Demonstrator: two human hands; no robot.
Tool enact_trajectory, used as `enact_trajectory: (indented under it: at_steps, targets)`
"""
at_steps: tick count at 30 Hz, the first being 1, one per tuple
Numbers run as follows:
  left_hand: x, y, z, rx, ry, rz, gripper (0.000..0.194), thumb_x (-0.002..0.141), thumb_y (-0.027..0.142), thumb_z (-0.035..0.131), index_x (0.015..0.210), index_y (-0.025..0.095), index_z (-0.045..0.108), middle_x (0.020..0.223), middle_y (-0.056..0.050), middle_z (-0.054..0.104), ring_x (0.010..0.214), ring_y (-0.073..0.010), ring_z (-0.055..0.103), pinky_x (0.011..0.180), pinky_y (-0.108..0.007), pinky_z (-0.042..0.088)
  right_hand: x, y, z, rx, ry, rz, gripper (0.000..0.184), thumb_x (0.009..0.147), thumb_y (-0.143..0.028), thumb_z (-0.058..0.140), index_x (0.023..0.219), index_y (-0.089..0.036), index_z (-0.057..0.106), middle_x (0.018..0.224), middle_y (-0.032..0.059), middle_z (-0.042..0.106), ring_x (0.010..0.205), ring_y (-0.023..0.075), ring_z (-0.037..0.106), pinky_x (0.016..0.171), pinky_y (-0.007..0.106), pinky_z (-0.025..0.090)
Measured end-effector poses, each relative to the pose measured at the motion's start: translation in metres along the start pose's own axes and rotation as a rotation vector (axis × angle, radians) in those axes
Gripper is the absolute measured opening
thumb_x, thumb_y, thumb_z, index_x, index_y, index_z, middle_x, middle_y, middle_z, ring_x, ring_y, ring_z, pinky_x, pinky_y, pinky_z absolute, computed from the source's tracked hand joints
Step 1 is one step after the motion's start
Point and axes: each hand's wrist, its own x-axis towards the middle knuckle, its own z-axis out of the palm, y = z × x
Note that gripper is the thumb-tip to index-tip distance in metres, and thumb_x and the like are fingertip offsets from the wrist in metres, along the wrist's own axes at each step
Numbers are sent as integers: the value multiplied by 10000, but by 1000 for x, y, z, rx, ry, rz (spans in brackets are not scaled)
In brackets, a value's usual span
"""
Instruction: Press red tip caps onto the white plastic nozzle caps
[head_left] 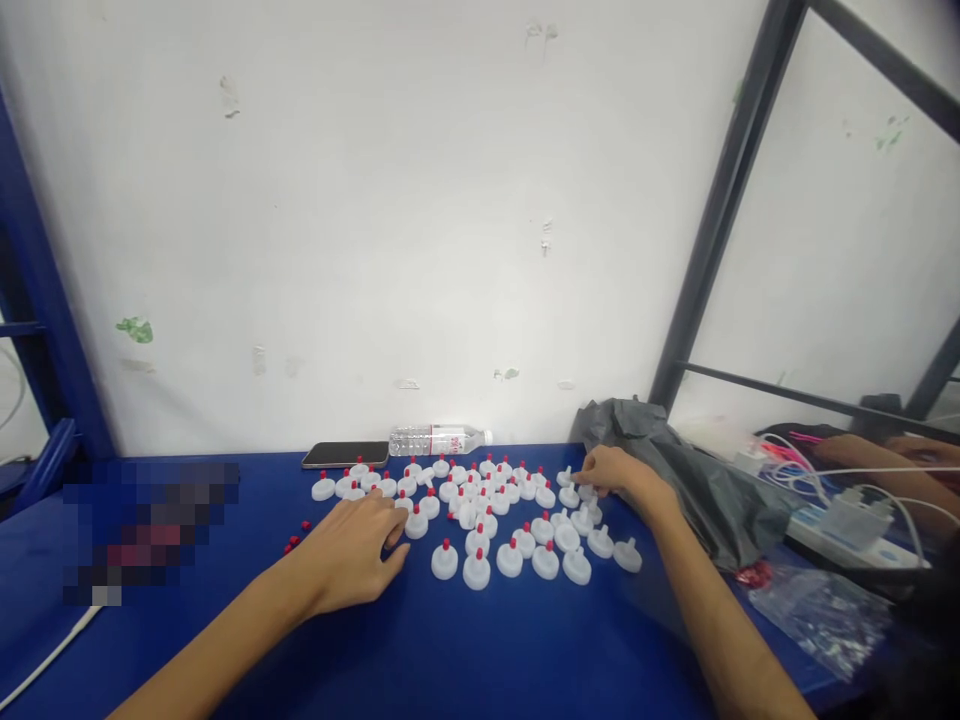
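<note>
Many white nozzle caps (pixel 476 572) lie spread over the blue table, most standing upright with small red tips on their spouts. At the right side of the spread, several white nozzle caps (pixel 600 543) have bare spouts. My right hand (pixel 619 472) reaches in there, its fingers pinched on a white nozzle cap (pixel 587 490) that they partly hide. My left hand (pixel 366 550) lies at the left front of the group, thumb apart from the fingers, with nothing visible in it. Its fingertips are near the caps. Loose red tips (pixel 293 542) lie left of it.
A phone (pixel 346 455) and a clear plastic bottle (pixel 439 440) lie along the wall. On the right are a dark grey bag (pixel 675 470), a clear plastic bag (pixel 825 615), a power strip (pixel 862 530) with cables, and another person's arm (pixel 892 485). A blurred-out patch covers the left.
</note>
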Motion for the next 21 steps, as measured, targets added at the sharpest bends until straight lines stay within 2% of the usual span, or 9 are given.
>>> enact_trajectory:
  at_steps: [3, 5, 7, 9, 11, 14, 17, 19, 21]
  targets:
    - [2, 1, 1, -1, 71, -51, 207, 938, 327, 395, 895, 233, 575, 877, -69, 696, 812, -275, 639, 686, -374, 414, -2, -4, -3, -8, 86, -12, 349, 846, -427, 656, 574, -210, 684, 493, 54, 647, 485, 190, 639, 550, 296, 465]
    - [5, 1, 5, -25, 133, -75, 295, 975, 358, 356, 1130, 237, 576, 1038, -100, 726, 906, -287, 670, 745, -395, 452, -5, -10, -6, -29, 209, -23, 311, 872, -395, 621, 649, -194, 700, 592, 95, 694, 571, 223, 676, 581, 313, 461]
    - [7, 1, 11, -66, 172, -73, 360, 982, 397, 373, 1260, 250, 549, 1164, -119, 717, 997, -293, 677, 806, -409, 474, -9, -23, -10, -35, 326, -76, 269, 903, -357, 579, 754, -180, 717, 709, 133, 730, 679, 249, 703, 618, 320, 458]
    - [10, 1, 17, -107, 168, -53, 337, 968, 403, 419, 1219, 261, 594, 1133, -107, 728, 966, -287, 688, 795, -401, 483, -16, -42, -11, -13, 394, -195, 267, 947, -335, 518, 857, -183, 718, 769, 122, 745, 740, 240, 709, 655, 311, 460]
    - [12, 1, 19, -132, 151, -46, 259, 956, 362, 442, 1079, 260, 645, 1014, -80, 738, 881, -274, 694, 736, -382, 479, -27, -68, -8, 30, 408, -367, 292, 994, -337, 452, 936, -203, 705, 810, 75, 755, 770, 212, 708, 703, 301, 476]
    - [13, 4, 17, -154, 163, -52, 208, 955, 303, 438, 942, 261, 642, 926, -43, 735, 845, -252, 695, 703, -355, 476, -52, -108, 4, 87, 401, -610, 304, 1032, -359, 415, 1019, -222, 686, 1006, 48, 761, 947, 185, 698, 907, 317, 473]
    - [12, 9, 11, -261, 257, -30, 178, 957, 335, 481, 955, 276, 649, 894, -16, 750, 788, -222, 696, 693, -332, 499, -79, -137, 18, 130, 348, -873, 259, 1004, -386, 515, 1191, -253, 636, 1179, 39, 728, 1111, 190, 652, 1105, 390, 359]
    - [11, 14, 9, -371, 356, 13, 173, 951, 366, 520, 948, 284, 672, 859, -6, 762, 721, -205, 689, 679, -324, 517, -93, -148, 26, 180, 319, -1007, 421, 965, -444, 590, 1338, -255, 545, 1278, 67, 689, 1185, 214, 624, 1157, 449, 304]
    - [10, 19, 10, -428, 443, 56, 179, 952, 382, 538, 928, 288, 689, 817, 1, 767, 656, -193, 676, 669, -322, 532, -101, -154, 32, 208, 297, -1077, 491, 945, -480, 616, 1371, -260, 511, 1278, 66, 692, 1173, 212, 636, 1164, 459, 306]
